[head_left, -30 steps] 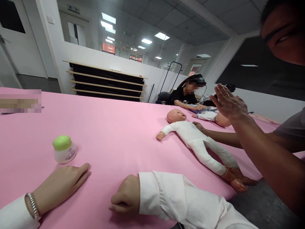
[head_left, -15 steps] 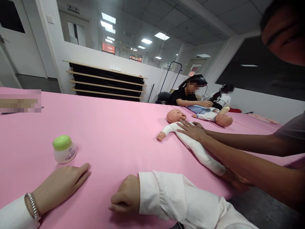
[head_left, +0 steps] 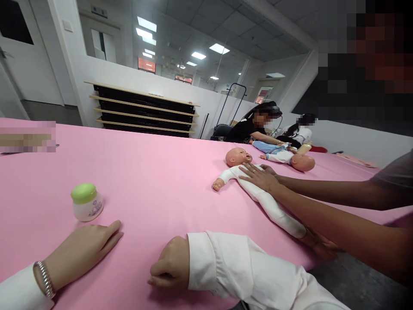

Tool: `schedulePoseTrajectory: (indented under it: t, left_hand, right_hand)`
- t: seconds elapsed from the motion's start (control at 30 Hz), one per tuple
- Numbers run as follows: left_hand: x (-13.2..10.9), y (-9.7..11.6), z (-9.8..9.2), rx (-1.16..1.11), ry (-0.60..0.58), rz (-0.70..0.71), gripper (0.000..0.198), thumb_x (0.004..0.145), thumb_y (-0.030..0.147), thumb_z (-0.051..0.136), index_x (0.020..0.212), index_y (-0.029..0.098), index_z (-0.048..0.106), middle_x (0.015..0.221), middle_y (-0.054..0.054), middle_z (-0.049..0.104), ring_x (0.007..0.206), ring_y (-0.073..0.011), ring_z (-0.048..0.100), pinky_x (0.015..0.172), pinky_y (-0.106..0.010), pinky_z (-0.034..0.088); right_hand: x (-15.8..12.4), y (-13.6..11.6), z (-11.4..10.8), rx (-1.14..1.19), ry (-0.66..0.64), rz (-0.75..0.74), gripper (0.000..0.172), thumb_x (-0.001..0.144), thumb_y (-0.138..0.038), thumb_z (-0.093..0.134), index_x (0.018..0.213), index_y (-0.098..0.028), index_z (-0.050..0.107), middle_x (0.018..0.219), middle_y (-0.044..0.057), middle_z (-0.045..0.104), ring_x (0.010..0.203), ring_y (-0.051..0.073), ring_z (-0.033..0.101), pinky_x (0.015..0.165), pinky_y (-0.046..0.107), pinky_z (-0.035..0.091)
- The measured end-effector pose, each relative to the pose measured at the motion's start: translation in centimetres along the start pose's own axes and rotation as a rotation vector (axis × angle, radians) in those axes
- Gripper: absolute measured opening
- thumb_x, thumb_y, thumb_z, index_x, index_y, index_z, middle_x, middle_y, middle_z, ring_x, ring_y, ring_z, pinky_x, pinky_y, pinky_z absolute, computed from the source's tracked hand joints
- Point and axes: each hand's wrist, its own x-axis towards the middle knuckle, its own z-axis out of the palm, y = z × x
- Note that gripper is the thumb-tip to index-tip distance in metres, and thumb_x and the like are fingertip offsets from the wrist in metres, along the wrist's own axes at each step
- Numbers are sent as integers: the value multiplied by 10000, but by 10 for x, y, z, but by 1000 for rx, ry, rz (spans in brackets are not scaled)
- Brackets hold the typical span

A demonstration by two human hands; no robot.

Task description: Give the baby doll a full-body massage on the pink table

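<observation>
My left hand (head_left: pixel 85 246) lies on the pink table cover (head_left: pixel 151 172) with its fingers stretched out, holding nothing. Just beyond it stands a small cream jar (head_left: pixel 87 209) with a bright green lid, apart from my fingers. My right hand (head_left: pixel 171 263) is curled into a loose fist on the cover, knuckles up. A small dark gap shows between its thumb and fingers, and nothing is seen in it. Further off to the right lies a baby doll (head_left: pixel 264 200) in a white suit, on its back. Another person's two hands (head_left: pixel 260 175) rest on its chest.
That person's forearms (head_left: pixel 322 211) reach in from the right. Behind, a second doll (head_left: pixel 302 162) lies beside a pale bottle (head_left: pixel 304 149), with a person in black (head_left: pixel 241 129) leaning over it. A blurred object (head_left: pixel 27 137) is at the far left.
My hands, the jar and the near doll have not moved. In the background, the person in black has reached further right, toward the second doll's upper body.
</observation>
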Motion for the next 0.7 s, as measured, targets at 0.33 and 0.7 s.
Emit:
schedulePoseTrajectory:
  t: [0.33, 0.7]
  left_hand:
    - [0, 0, -1, -21, 23, 7, 390, 909, 427, 231, 786, 228, 544, 600, -21, 619, 590, -171, 611, 538, -261, 371]
    - [-1, -2, 2, -4, 34, 7, 392, 910, 433, 238, 817, 227, 558, 621, -28, 635, 594, -175, 615, 548, -267, 380]
  right_hand:
    - [1, -1, 1, -35, 7, -13, 403, 856, -356, 465, 511, -165, 380, 434, -48, 395, 448, 79, 310, 403, 197, 201]
    - [0, 1, 1, -39, 13, -21, 389, 854, -363, 470, 523, -166, 413, 451, -51, 430, 456, 76, 321, 407, 200, 202]
